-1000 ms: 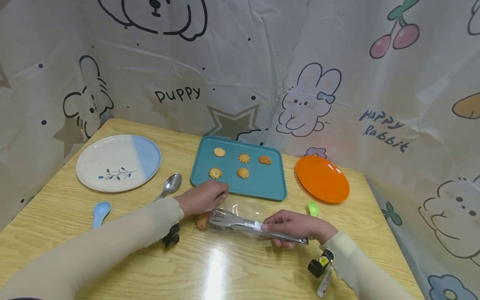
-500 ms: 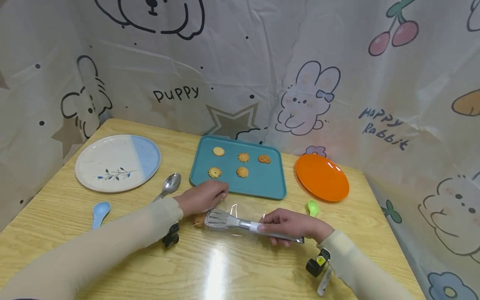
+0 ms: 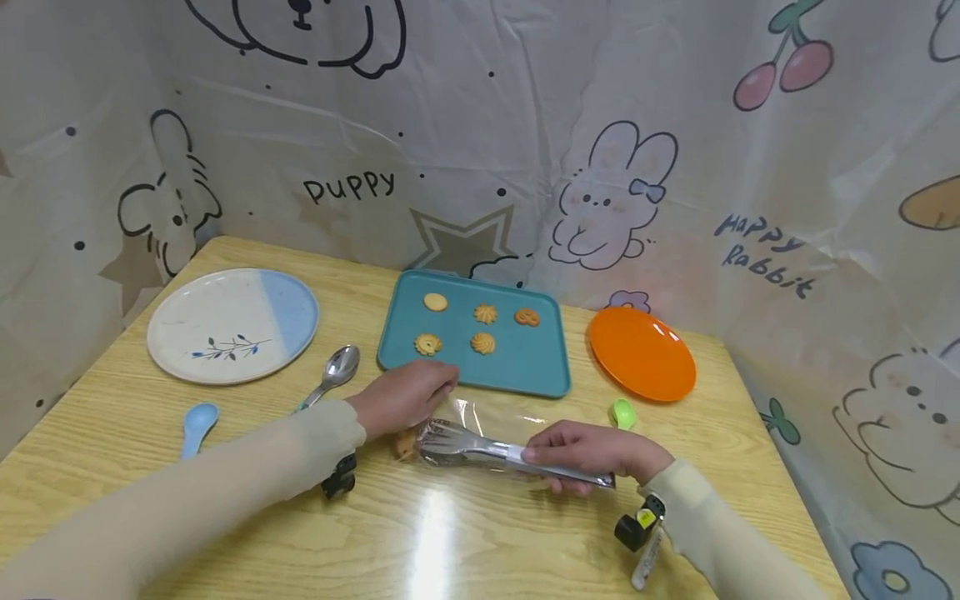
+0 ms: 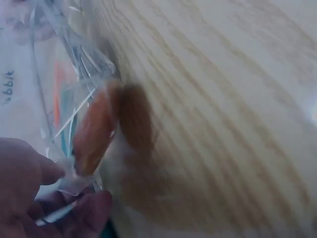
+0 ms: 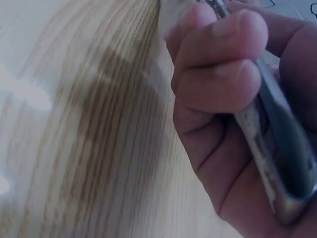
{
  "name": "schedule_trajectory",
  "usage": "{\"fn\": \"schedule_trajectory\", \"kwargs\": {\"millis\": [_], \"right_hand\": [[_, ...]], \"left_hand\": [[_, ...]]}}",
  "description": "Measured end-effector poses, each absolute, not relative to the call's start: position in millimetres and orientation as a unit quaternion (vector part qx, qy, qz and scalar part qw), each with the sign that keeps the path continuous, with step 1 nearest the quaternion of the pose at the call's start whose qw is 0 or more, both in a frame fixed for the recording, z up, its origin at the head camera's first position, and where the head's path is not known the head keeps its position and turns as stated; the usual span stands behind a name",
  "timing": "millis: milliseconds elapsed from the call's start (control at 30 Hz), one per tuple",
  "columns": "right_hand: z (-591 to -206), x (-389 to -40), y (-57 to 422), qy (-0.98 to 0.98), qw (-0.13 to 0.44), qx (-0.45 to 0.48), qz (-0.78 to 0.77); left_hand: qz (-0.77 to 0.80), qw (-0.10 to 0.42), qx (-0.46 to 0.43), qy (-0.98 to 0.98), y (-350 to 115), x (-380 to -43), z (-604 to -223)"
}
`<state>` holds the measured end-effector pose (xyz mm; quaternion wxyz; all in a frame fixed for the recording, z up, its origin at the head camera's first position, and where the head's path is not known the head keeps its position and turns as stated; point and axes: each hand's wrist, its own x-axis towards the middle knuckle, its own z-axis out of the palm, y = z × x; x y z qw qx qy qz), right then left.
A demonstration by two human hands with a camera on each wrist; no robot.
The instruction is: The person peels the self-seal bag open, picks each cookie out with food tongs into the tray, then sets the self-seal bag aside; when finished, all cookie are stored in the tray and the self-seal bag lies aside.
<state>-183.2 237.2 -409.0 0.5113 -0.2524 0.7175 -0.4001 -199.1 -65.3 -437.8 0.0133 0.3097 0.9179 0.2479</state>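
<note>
A clear plastic bag (image 3: 480, 410) is pinched at its far edge by my left hand (image 3: 405, 397), as the left wrist view shows. Inside it, at the left end, is a brown cookie (image 4: 96, 131), partly covered by the left hand in the head view. My right hand (image 3: 596, 452) grips metal tongs (image 3: 491, 450), fingers curled round the handle. Their slotted heads reach left into the bag, close beside the cookie; whether they touch it I cannot tell. Beyond the bag lies a teal tray (image 3: 525, 371) with several cookies (image 3: 483, 342) in different shapes.
A white-and-blue plate (image 3: 232, 317) stands at the left, an orange plate (image 3: 642, 354) at the right. A metal spoon (image 3: 339, 367) and a blue spoon (image 3: 198, 425) lie left of the hands. A green spoon (image 3: 622, 412) lies behind the right hand.
The right hand and tongs shift slightly left, then slightly back right. The left hand keeps its place on the bag. The whole view drifts a little.
</note>
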Motion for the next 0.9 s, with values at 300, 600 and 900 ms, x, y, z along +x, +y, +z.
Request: {"fn": "schedule_trajectory", "kwargs": {"millis": [300, 600, 900], "right_hand": [[-410, -182, 241, 0.739, 0.484, -0.257, -0.391], [-413, -183, 239, 0.736, 0.476, -0.272, -0.397], [-416, -184, 238, 0.732, 0.473, -0.279, -0.402]], "left_hand": [[0.258, 0.099, 0.266, 0.923, -74, -192, -422], [0.298, 0.119, 0.258, 0.911, -74, -189, -429], [0.336, 0.091, 0.282, 0.894, -73, -190, -436]]}}
